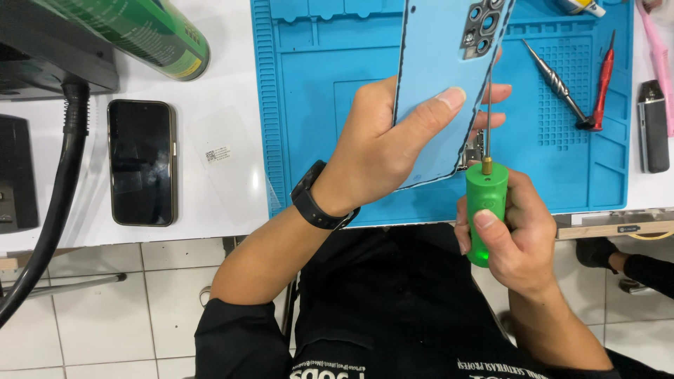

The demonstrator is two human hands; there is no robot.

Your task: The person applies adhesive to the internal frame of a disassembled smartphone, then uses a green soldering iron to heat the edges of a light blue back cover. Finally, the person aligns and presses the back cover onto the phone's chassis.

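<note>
White floor tiles lie below the bench edge, above which the right hand (516, 235) is closed around a green screwdriver (486, 210), the left hand (393, 151) clasps a light-blue phone back cover (439, 84) upright over the blue mat (316, 98), spare tools (579, 88) beyond.

The left hand (379, 151) is raised, wrist bent, thumb lying flat across the front and fingers (495, 92) curled round from behind in a firm clasp. The right hand (509, 235) sits lower and nearer the body, closed in a fist-like grip with the thumb pressed on top. Both forearms are bare, angling up from the elbows.
</note>
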